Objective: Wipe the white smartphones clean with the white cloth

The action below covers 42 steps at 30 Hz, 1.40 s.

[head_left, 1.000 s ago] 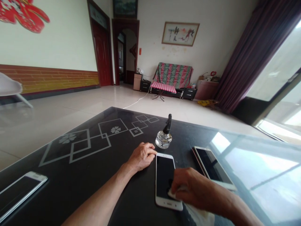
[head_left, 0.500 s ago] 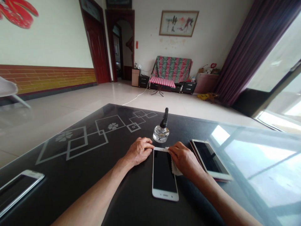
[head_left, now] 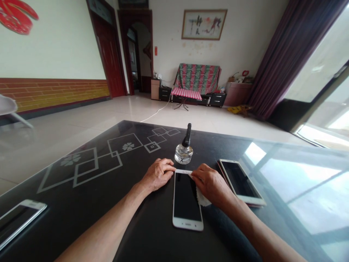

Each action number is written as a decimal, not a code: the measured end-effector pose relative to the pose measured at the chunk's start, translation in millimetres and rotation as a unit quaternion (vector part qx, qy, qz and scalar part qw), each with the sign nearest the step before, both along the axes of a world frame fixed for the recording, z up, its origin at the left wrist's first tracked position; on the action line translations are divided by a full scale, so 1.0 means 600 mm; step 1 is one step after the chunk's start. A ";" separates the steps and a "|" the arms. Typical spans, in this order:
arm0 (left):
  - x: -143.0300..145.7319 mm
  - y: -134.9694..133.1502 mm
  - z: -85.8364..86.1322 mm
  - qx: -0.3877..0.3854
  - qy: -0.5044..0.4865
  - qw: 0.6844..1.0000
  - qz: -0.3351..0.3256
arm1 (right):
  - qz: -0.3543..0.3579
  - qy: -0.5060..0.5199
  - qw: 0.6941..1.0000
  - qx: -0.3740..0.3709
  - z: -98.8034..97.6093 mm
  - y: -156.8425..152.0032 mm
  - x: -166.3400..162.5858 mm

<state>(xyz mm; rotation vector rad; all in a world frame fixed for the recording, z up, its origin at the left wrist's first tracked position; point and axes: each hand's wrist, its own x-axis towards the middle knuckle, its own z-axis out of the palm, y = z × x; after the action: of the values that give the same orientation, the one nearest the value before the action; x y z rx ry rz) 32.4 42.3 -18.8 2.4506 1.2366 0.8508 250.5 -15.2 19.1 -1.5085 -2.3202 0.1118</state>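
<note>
A white-framed smartphone (head_left: 187, 198) lies face up on the black table, its dark screen toward me. At its upper left corner my left hand (head_left: 159, 174) rests with curled fingers, the fingertips gripping the edge. My right hand (head_left: 208, 182) is closed on a pale cloth (head_left: 202, 199), pinching it against the phone's upper right corner; part of the cloth hangs along the right edge, and the rest is hidden under the hand. Just beyond the phone stands a clear bottle (head_left: 183, 154) of liquid with a black pump top.
To the right, another white-framed phone (head_left: 241, 180) lies on a reddish case or book-like item. A third phone (head_left: 20, 222) sits at the table's left edge. The glossy black table (head_left: 147, 225) carries grey square and flower patterns. A draped stand (head_left: 197, 78) is by the far wall.
My right fingertips have slid slightly inward and down at the phone's upper right corner with the cloth. The left hand keeps its place; the whole view has shifted a little.
</note>
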 end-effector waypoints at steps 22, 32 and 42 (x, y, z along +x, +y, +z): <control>-0.004 0.002 0.006 0.007 0.029 1.000 -0.004 | -0.009 -0.051 0.998 0.021 0.003 0.009 0.000; -0.005 0.004 0.004 0.023 0.031 0.999 -0.013 | -0.011 -0.076 0.997 0.031 0.005 0.003 -0.005; -0.002 0.001 0.004 0.017 0.015 1.000 -0.009 | -0.025 -0.064 0.997 0.024 0.003 0.003 -0.007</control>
<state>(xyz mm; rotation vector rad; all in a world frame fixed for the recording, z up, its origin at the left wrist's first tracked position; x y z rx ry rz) 31.0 42.8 -16.4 2.5068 1.2171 0.8395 246.0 -13.6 20.9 -1.5911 -2.3626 -0.0558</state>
